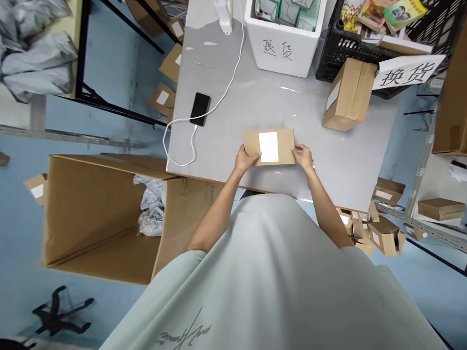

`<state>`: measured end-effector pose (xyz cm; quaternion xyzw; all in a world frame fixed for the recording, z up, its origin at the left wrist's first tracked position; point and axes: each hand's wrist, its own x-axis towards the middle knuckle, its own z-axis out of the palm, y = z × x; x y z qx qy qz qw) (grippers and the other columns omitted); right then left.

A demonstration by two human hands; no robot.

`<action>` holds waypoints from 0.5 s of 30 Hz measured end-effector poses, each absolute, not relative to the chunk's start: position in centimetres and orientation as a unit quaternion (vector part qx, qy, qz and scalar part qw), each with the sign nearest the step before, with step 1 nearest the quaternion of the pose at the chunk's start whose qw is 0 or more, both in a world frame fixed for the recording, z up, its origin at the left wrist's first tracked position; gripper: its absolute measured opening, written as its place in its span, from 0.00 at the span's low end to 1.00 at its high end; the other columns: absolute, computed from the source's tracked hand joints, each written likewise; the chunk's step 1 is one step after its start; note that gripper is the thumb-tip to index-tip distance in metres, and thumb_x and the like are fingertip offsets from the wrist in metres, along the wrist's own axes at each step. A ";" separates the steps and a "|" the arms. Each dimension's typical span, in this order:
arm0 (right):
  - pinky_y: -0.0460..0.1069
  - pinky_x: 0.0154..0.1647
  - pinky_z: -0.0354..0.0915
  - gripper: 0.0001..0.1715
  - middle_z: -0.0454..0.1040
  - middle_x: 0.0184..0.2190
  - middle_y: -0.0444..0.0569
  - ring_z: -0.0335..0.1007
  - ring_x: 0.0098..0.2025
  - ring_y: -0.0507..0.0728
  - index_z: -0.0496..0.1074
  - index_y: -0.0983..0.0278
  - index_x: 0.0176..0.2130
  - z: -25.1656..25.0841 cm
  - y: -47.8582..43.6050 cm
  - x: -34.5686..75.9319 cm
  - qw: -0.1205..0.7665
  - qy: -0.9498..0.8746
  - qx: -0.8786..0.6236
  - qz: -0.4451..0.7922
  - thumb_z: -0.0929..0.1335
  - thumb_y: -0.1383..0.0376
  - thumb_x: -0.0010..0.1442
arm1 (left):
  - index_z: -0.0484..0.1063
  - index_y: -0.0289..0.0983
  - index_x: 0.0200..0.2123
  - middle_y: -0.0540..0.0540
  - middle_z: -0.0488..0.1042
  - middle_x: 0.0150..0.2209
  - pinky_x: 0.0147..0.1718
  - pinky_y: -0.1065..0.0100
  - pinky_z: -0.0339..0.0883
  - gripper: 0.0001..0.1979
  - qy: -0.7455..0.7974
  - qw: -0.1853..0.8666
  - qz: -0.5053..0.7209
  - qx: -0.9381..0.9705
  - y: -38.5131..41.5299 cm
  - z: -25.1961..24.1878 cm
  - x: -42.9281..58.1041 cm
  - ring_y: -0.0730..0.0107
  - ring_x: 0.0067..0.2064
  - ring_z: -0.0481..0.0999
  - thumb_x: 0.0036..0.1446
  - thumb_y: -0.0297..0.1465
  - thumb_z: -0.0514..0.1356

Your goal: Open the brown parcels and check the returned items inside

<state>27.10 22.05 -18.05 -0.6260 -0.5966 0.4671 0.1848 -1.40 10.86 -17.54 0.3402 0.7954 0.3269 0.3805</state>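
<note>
A small brown cardboard box (286, 146) with a white label (269, 147) on its top lies in front of me at the near part of the grey table (226, 112). My left hand (246, 159) grips its left end, thumb on the top face near the label. At the opposite end, my right hand (302, 156) pinches the right edge between thumb and fingers. The undersides of both hands are hidden.
A white bin (284, 53) and a black crate (350, 51) with booklets stand at the back. A taller carton (349, 95) sits to the right. Left lie a black phone (200, 109) and white cable (233, 80). A large open carton (98, 214) stands at lower left.
</note>
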 end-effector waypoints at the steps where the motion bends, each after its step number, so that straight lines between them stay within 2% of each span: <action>1: 0.62 0.67 0.78 0.20 0.90 0.55 0.61 0.89 0.57 0.69 0.86 0.65 0.54 -18.3 22.0 27.2 0.187 -0.594 -0.625 0.472 0.76 0.55 0.71 | 0.70 0.36 0.74 0.30 0.81 0.69 0.69 0.47 0.77 0.48 0.798 0.383 0.327 0.330 10.5 -17.5 -1.1 0.40 0.69 0.82 0.54 0.40 0.80; 4: 0.62 0.68 0.77 0.24 0.90 0.55 0.61 0.89 0.57 0.69 0.86 0.64 0.54 -18.9 21.4 27.4 0.194 -0.588 -0.624 0.476 0.75 0.49 0.71 | 0.65 0.37 0.77 0.31 0.78 0.72 0.73 0.49 0.73 0.54 0.799 0.393 0.335 0.308 9.8 -17.3 -0.3 0.41 0.74 0.78 0.51 0.39 0.81; 8: 0.63 0.70 0.76 0.29 0.90 0.55 0.60 0.87 0.61 0.69 0.86 0.62 0.50 -19.0 19.9 27.7 0.210 -0.579 -0.628 0.476 0.73 0.41 0.73 | 0.58 0.38 0.80 0.29 0.73 0.76 0.72 0.51 0.75 0.57 0.743 0.431 0.385 0.339 9.1 -17.2 -0.2 0.47 0.75 0.77 0.54 0.41 0.80; 11: 0.63 0.71 0.76 0.33 0.90 0.57 0.61 0.87 0.62 0.68 0.85 0.62 0.51 -18.7 17.6 28.1 0.226 -0.553 -0.629 0.497 0.71 0.37 0.72 | 0.62 0.36 0.77 0.26 0.73 0.74 0.71 0.47 0.76 0.55 0.703 0.469 0.383 0.372 7.6 -17.6 -0.8 0.46 0.74 0.78 0.53 0.44 0.81; 15: 0.62 0.74 0.75 0.42 0.84 0.68 0.63 0.84 0.68 0.67 0.81 0.63 0.64 -18.3 12.9 28.0 0.264 -0.527 -0.609 0.530 0.76 0.37 0.66 | 0.68 0.37 0.74 0.26 0.75 0.73 0.69 0.41 0.76 0.50 0.688 0.531 0.337 0.362 4.4 -18.2 -1.7 0.38 0.76 0.75 0.52 0.44 0.81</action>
